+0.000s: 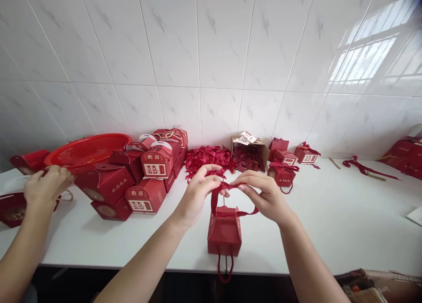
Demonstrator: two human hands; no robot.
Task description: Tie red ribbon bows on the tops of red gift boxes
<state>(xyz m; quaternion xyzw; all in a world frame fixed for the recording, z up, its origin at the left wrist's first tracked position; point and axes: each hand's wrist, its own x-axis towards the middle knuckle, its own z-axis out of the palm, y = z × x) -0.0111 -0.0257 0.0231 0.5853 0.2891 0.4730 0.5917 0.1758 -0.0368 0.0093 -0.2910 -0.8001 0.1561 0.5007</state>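
A small red gift box [224, 233] stands upright at the table's front edge, its cord handle [225, 274] hanging over that edge. Above the box a dark red ribbon [214, 202] rises in loops to my fingers. My left hand [201, 193] pinches the ribbon between thumb and fingers, left of the box top. Close beside it, my right hand [259, 193] has the ribbon pinched too, and a loop sags beneath it to the box. The two hands nearly meet over the box; exactly how the ribbon crosses between the fingertips cannot be made out.
Stacked red boxes [147, 197] and a red plastic basin [89, 149] are on the left, where a co-worker's hand [49, 186] reaches in. Cut ribbons [207, 160] lie by the wall beside an open carton [260, 156]. Several finished boxes [281, 173] and a loose ribbon [365, 167] are farther right.
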